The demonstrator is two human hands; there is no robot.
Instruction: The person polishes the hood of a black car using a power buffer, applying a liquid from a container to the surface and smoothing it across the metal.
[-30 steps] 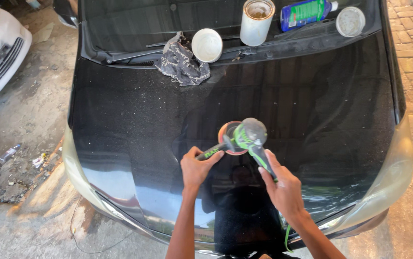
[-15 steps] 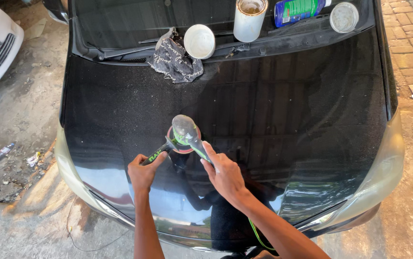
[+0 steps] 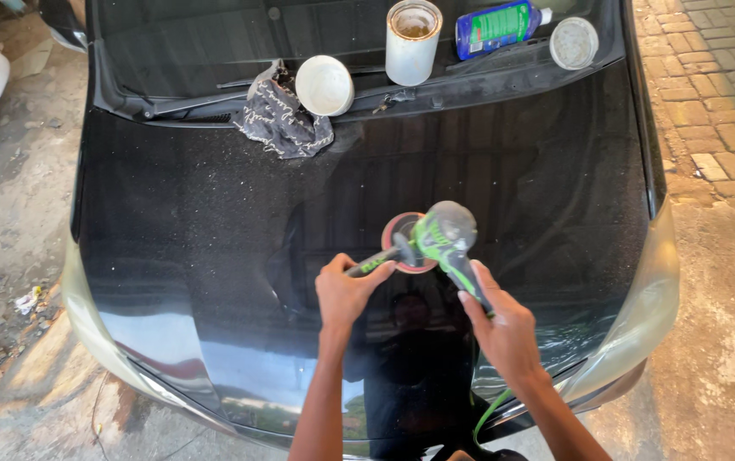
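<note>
On the black car hood (image 3: 213, 222), roughly in the middle, a green and grey polisher (image 3: 440, 235) sits with its red pad flat on the paint. The left hand (image 3: 346, 294) is wrapped tight around the side handle and the right hand (image 3: 504, 329) is clamped on the rear grip. Up by the windshield there's a patterned rag (image 3: 278, 115), a white lid (image 3: 325, 85), an open tin can (image 3: 412, 30) and a blue bottle (image 3: 495, 26).

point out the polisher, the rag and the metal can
polisher (image 3: 440, 235): head view, on its green and grey body
rag (image 3: 279, 115): head view, middle of the dark cloth
metal can (image 3: 412, 38): head view, on its pale side wall
</note>
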